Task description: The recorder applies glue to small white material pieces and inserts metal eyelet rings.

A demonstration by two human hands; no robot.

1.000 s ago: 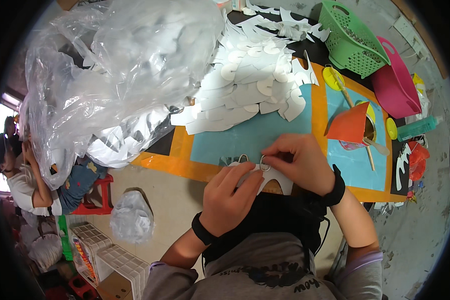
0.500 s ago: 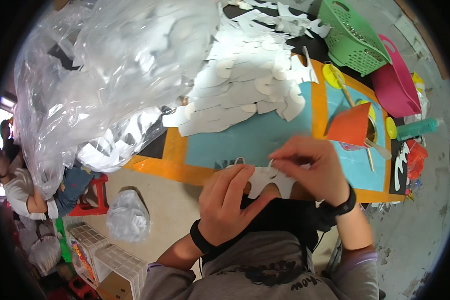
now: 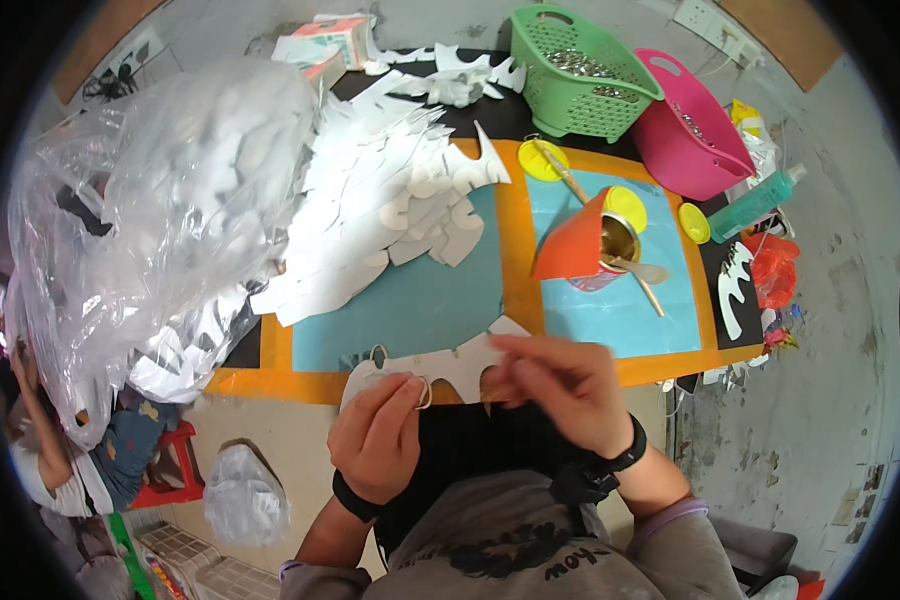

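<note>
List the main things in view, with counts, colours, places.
Table: one, blue and orange, centre
Cutout pile: one, white, table's left
Near cutout: one, white, table's near edge
Bags: at least two, clear, table's left, floor
Baskets: two, green and pink, back right
Can: one, silver-rimmed, table's right
Sheet: one, orange, beside can
Discs: three, yellow, around can
Bottle: one, teal, table's right
Stool: one, red, left
Person: one, white top, left edge
Left hand: one, black-banded, on cutout
Right hand: one, black-banded, by cutout

Dark lettering [image 3: 577, 568] on grey shirt [image 3: 515, 520]
</note>
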